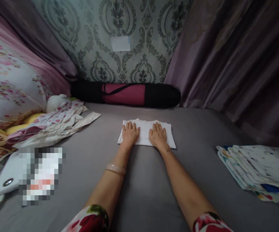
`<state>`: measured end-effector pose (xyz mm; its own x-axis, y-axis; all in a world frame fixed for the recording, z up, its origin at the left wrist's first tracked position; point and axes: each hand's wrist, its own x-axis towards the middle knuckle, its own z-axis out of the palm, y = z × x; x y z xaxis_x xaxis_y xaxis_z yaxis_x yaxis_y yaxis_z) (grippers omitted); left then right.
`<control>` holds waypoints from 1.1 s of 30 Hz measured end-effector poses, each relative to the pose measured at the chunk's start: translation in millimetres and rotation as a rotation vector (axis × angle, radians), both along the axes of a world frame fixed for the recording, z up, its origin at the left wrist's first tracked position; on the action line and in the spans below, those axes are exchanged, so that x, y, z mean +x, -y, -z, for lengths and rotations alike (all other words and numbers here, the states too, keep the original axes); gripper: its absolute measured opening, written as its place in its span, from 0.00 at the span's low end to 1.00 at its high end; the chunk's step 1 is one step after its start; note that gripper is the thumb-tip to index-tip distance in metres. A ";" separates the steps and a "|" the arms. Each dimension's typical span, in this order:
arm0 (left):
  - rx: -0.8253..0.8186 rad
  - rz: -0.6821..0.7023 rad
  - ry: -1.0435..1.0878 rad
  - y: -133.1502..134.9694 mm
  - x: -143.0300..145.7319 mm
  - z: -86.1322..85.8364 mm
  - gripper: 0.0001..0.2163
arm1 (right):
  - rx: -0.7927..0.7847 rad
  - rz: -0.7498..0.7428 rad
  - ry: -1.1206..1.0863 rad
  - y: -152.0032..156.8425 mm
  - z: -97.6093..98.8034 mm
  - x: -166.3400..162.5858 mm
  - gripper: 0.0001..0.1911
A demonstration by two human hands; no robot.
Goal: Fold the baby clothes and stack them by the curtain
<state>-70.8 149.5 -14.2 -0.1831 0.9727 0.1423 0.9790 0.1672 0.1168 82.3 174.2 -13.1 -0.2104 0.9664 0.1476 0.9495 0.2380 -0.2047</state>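
Note:
A white folded cloth (144,132), perhaps a garment, lies flat on the grey bed sheet (144,180). Flat on its left part rests my left hand (130,132), fingers stretched out and pointing away from me. My right hand (158,134) presses on the right part in the same way, its fingers slightly spread. Between the two hands a strip of the cloth shows, and its upper edge is a little uneven. Neither hand grips anything. The cloth beneath the palms is hidden.
On the right lies a stack of folded patterned cloths (262,167). To the left are loose clothes (64,124), a floral pillow (11,80), a white device (11,175) with a cable, and a blurred-out item (44,175). A black and red long bag (125,94) lies along the papered wall.

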 end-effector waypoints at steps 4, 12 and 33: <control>0.072 -0.056 0.002 4.2 -1.5 -6.9 0.27 | 0.033 0.073 -0.013 -1.5 -2.9 3.9 0.30; 0.015 -0.108 0.040 6.4 -10.0 -7.5 0.27 | -0.032 0.162 -0.019 -2.9 -3.1 11.1 0.31; 0.066 0.127 -0.008 -1.8 6.7 -9.2 0.26 | 0.076 -0.031 -0.038 -11.8 -10.2 14.4 0.27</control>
